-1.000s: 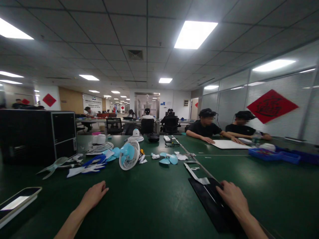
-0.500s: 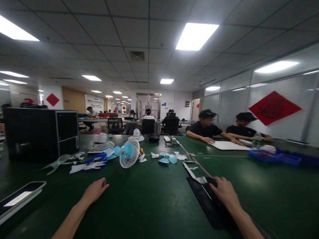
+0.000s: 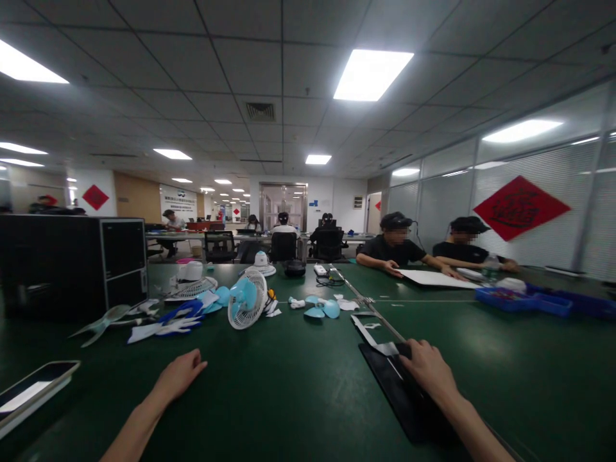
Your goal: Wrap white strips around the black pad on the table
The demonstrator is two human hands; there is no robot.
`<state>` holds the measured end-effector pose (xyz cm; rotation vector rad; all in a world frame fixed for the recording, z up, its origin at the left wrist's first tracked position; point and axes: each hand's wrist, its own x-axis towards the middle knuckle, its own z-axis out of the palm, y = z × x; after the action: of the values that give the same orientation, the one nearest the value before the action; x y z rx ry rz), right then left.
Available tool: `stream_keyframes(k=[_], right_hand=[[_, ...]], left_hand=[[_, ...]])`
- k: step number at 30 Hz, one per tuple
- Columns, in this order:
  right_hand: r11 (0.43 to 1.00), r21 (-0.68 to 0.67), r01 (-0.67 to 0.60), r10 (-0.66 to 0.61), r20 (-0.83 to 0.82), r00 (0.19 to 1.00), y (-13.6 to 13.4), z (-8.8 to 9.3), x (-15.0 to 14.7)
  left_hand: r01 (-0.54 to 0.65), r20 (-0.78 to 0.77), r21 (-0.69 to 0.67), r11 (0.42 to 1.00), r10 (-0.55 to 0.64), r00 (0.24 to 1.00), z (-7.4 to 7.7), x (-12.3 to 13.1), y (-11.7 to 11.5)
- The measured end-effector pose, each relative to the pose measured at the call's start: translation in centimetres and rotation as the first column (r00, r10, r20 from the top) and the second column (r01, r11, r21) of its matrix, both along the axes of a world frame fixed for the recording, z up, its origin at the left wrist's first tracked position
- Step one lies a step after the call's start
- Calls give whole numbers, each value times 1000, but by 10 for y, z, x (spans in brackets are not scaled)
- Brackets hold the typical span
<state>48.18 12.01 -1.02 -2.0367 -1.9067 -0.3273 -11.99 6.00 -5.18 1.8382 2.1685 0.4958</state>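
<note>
My left hand (image 3: 179, 375) rests on the green tabletop (image 3: 269, 398) with its fingers loosely curled, and nothing shows in it. Nearest to it lie white-and-blue gloves (image 3: 176, 319) and a small fan head (image 3: 246, 299) with light blue blades and a white grille. My right hand (image 3: 427, 367) is over the upper edge of a black flat pad (image 3: 389, 391), its fingers bent around something dark that I cannot make out. Just beyond those fingers are a white strip-like piece (image 3: 368, 333) and a metal rail (image 3: 373, 305) running along the table.
A black computer case (image 3: 52, 269) stands at the left, with a phone (image 3: 36, 391) below it. Loose blue fan blades (image 3: 321, 307) and a transparent blade piece (image 3: 103, 324) lie around. Across the table, two people handle a white board (image 3: 428, 278) near blue trays (image 3: 510, 299).
The view has shifted slightly, moving the scene a little left. My hands keep nearly the same pose. Across the table, the person's white board and hand have moved slightly.
</note>
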Motion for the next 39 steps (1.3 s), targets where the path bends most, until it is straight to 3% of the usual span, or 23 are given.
stream_keyframes(k=[4, 10, 16, 23, 27, 32, 39], right_hand=[[997, 6, -73, 73, -9, 997, 4, -4, 3], [973, 18, -230, 228, 90, 970, 17, 1, -20], [966, -16, -259, 258, 173, 950, 27, 3, -32], [978, 21, -206, 200, 161, 966, 25, 3, -33], [996, 52, -74, 68, 108, 992, 9, 6, -16], [995, -61, 80, -81, -18, 997, -14, -1, 16], [986, -150, 77, -89, -75, 993, -19, -8, 33]], left_hand=[[6, 9, -12, 1000, -6, 1000, -2, -2, 3], [5, 12, -18, 1000, -4, 1000, -4, -4, 6], [16, 20, -19, 1000, -16, 1000, -10, -8, 9], [18, -6, -20, 1000, -18, 1000, -11, -10, 9], [15, -39, -4, 1000, -16, 999, -9, -7, 9], [19, -36, -2, 1000, -20, 999, -7, -5, 10], [28, -5, -14, 1000, -28, 1000, -6, -6, 8]])
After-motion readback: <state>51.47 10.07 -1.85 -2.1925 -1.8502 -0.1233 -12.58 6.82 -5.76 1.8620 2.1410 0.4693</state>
